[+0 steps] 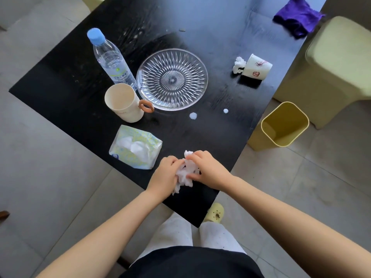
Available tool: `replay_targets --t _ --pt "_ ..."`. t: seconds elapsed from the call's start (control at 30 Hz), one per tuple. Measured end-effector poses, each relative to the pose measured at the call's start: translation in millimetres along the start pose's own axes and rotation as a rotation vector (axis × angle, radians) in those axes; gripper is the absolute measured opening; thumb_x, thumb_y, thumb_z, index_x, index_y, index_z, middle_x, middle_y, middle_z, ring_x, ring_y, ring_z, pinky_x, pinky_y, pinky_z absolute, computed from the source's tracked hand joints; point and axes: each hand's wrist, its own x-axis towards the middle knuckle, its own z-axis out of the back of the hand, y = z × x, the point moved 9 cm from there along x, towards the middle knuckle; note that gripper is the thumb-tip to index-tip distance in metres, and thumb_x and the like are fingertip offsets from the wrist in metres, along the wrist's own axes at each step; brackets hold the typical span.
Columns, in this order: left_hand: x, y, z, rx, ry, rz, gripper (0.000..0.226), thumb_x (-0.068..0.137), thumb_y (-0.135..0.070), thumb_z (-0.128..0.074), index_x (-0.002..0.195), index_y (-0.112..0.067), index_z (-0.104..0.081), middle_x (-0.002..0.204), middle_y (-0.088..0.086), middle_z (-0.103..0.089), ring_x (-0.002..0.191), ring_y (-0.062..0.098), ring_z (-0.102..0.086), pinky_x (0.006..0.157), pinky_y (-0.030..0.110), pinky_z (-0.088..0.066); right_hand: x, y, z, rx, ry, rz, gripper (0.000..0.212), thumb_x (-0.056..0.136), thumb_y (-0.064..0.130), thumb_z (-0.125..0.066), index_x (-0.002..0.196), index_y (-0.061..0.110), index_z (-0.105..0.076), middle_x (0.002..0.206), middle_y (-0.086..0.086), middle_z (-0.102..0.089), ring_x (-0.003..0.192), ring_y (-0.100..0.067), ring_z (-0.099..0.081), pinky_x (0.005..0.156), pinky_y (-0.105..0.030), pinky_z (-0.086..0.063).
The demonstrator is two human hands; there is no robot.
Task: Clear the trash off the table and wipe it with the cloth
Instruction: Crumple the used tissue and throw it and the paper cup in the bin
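Near the front corner of the black table (230,93), my left hand (165,175) and my right hand (208,169) both grip a crumpled white tissue (185,173) between them. A tipped-over paper cup (257,67) lies at the right with a second crumpled tissue (239,65) at its mouth. Two small white spots (193,115) (225,110) sit on the tabletop below the plate. A purple cloth (297,16) lies at the far right corner. A yellow trash bin (283,125) stands open on the floor beside the table's right edge.
A clear glass plate (171,79) sits mid-table, with a water bottle (110,57) and a cream mug (124,105) to its left. A tissue pack (135,149) lies just left of my hands. A pale green stool (331,63) stands at the right.
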Motion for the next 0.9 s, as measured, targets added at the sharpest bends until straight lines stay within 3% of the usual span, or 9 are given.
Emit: replay_targets --t 0.1,0.27,0.4,0.47,0.57,0.67,0.77,0.9 --pt "9 8 7 -0.122 -0.004 0.131 0.029 0.083 -0.008 -0.052 0.108 -0.014 -0.065 0.101 0.005 -0.058 0.092 0.019 -0.055 0.079 0.027 -0.045 -4 1 -7 0.017 -0.015 -0.019 0.067 0.081 0.034 -0.066 0.139 0.018 -0.037 0.135 -0.003 -0.045 0.120 -0.026 -0.038 0.097 -0.039 -0.045" --pt "20 16 12 -0.478 -0.029 0.350 0.021 0.078 -0.008 -0.062 0.096 -0.015 -0.069 0.088 -0.004 -0.067 0.078 0.008 -0.062 0.068 0.008 -0.047 5 -10 5 0.205 -0.168 -0.137 0.046 0.081 0.019 -0.061 0.125 0.014 -0.051 0.120 -0.007 -0.053 0.113 -0.024 -0.048 0.087 -0.030 -0.044" --pt "33 4 24 -0.967 -0.034 0.367 0.021 0.081 -0.003 -0.066 0.092 -0.021 -0.068 0.092 -0.003 -0.071 0.087 0.010 -0.067 0.075 0.015 -0.053 4 -25 44 0.485 -0.329 -0.254 0.034 0.079 0.013 -0.060 0.113 0.013 -0.061 0.104 -0.002 -0.062 0.093 -0.014 -0.056 0.073 -0.021 -0.044" --pt "44 -5 32 -1.146 -0.022 0.331 0.025 0.082 0.000 -0.065 0.099 -0.018 -0.068 0.099 0.002 -0.072 0.093 0.013 -0.067 0.083 0.023 -0.053 5 -31 67 0.578 -0.392 -0.280 0.033 0.078 0.012 -0.063 0.112 0.014 -0.063 0.099 0.002 -0.063 0.089 -0.013 -0.059 0.071 -0.017 -0.045" --pt "68 -24 47 -1.322 -0.027 0.280 0.025 0.084 -0.002 -0.062 0.107 -0.011 -0.067 0.103 0.005 -0.071 0.093 0.014 -0.067 0.086 0.026 -0.054 9 -34 98 0.723 -0.411 -0.279 0.031 0.076 0.011 -0.064 0.107 0.013 -0.064 0.098 -0.001 -0.069 0.090 -0.018 -0.065 0.079 -0.029 -0.053" --pt "94 -47 60 -1.392 -0.036 0.242 0.016 0.090 -0.005 -0.056 0.099 -0.013 -0.065 0.086 -0.004 -0.076 0.083 0.008 -0.070 0.079 0.024 -0.057 11 -37 135 0.774 -0.482 -0.243 0.024 0.076 0.010 -0.063 0.100 0.016 -0.063 0.097 -0.004 -0.070 0.088 -0.020 -0.067 0.082 -0.035 -0.054" --pt "120 -75 65 -1.480 0.014 0.261 0.012 0.093 -0.011 -0.053 0.095 -0.020 -0.061 0.077 -0.012 -0.075 0.076 0.004 -0.070 0.063 0.021 -0.057 12 -48 173 0.750 -0.591 -0.226 0.021 0.077 0.010 -0.065 0.095 0.019 -0.060 0.095 -0.001 -0.067 0.087 -0.015 -0.063 0.081 -0.032 -0.052" --pt "159 -101 68 -1.600 -0.004 0.282 0.010 0.093 -0.009 -0.053 0.093 -0.017 -0.059 0.077 -0.004 -0.074 0.066 0.008 -0.071 0.059 0.025 -0.057 25 -64 216 0.581 -0.596 -0.186 0.026 0.080 0.011 -0.064 0.106 0.008 -0.065 0.094 0.000 -0.065 0.087 -0.012 -0.060 0.082 -0.027 -0.050"
